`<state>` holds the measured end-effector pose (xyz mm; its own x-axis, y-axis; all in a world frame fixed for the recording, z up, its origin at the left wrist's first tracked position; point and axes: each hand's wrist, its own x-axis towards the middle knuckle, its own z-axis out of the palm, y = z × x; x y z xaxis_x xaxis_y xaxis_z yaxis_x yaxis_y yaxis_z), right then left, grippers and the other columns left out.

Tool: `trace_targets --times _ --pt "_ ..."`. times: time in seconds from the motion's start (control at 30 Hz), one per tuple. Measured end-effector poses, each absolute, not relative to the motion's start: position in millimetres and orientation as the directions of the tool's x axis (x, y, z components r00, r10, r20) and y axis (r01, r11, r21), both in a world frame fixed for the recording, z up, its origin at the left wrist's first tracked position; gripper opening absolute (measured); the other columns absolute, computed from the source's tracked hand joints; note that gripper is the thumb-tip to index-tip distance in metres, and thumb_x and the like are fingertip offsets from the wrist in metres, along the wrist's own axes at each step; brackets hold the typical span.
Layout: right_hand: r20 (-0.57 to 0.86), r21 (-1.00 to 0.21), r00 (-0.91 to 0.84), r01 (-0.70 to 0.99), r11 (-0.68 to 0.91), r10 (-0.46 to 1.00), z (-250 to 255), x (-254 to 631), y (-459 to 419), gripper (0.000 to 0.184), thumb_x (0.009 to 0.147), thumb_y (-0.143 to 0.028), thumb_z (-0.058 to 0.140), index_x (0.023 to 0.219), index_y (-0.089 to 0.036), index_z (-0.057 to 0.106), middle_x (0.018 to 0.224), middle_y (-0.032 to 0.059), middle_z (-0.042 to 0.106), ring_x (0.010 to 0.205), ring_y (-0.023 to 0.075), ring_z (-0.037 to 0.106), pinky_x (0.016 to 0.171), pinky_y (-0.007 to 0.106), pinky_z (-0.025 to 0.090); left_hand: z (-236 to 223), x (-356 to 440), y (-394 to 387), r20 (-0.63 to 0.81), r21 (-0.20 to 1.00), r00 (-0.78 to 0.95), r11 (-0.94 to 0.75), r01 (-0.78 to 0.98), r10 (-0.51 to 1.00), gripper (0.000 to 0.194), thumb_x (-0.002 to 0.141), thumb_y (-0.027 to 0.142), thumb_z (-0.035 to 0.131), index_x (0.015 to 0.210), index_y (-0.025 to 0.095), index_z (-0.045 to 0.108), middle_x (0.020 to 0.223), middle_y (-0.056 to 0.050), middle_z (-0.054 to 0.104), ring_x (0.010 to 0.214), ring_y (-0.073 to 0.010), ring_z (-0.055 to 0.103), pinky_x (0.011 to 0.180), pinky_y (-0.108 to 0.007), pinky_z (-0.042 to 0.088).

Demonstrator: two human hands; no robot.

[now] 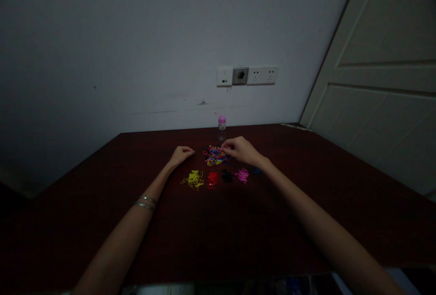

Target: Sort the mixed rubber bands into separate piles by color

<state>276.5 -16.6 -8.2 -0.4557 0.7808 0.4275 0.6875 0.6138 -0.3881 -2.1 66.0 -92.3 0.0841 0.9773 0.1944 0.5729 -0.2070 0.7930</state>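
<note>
- I see the right hand (241,148) at the mixed rubber bands' (213,156) three o'clock, fingertips nearly meeting; hold unclear.
- Left hand (180,154): nine o'clock, curled, hold unclear.
- Yellow bands (195,180): seven o'clock, apparently grouped by colour.

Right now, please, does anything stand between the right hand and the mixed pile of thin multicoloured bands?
Nothing visible does; the right hand is at the multicoloured pile, and the clear, pink-capped bottle stands beyond it.

We see a bottle (221,132) behind the big pile (213,155) and, we think, five small piles (212,179) in front.
</note>
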Motion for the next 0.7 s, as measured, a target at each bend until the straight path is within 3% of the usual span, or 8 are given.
trace_targets --times 0.17,0.37,0.57,0.7 --pt "0.240 -0.267 -0.636 0.683 0.680 0.734 -27 256 -22 0.017 0.079 -0.025 0.054 0.082 -0.019 0.070 0.075 0.0030 0.067 0.066 0.0118 0.056 0.055 0.020 0.031 -96 -3 69 0.206 0.794 0.085 -0.217 0.568 0.975 0.027 0.062 0.035 0.062 0.073 0.011 0.070 0.058 -0.001 0.061 0.052 -0.0105 0.049 0.052 -0.021 0.036" --pt "0.127 -0.268 -0.680 0.677 0.685 0.722 -43 247 -22 0.015 0.074 -0.018 0.056 0.079 -0.019 0.070 0.071 0.0015 0.066 0.062 0.0109 0.054 0.052 0.019 0.028 -99 -6 73 0.217 0.786 0.094 -0.231 0.574 0.972 0.028 0.062 0.036 0.062 0.073 0.012 0.070 0.055 -0.001 0.060 0.052 -0.0110 0.049 0.051 -0.022 0.036" --pt "0.203 -0.401 -0.648 0.629 0.666 0.734 -45 262 -7 0.018 0.076 -0.027 0.058 0.084 -0.017 0.071 0.067 0.0013 0.064 0.058 0.0101 0.051 0.053 0.020 0.031 -97 -4 71 0.216 0.788 0.099 -0.234 0.569 0.971 0.027 0.062 0.036 0.062 0.071 0.012 0.070 0.056 -0.001 0.061 0.053 -0.0114 0.050 0.051 -0.022 0.037" --pt "0.320 -0.505 -0.467 0.652 0.565 0.824 -56 302 24 0.027 0.076 -0.035 0.055 0.082 -0.014 0.072 0.067 0.0035 0.065 0.059 0.0112 0.052 0.055 0.021 0.034 -96 -4 71 0.212 0.783 0.094 -0.227 0.579 0.973 0.027 0.061 0.036 0.063 0.072 0.012 0.070 0.061 -0.002 0.064 0.056 -0.0122 0.052 0.054 -0.022 0.038"
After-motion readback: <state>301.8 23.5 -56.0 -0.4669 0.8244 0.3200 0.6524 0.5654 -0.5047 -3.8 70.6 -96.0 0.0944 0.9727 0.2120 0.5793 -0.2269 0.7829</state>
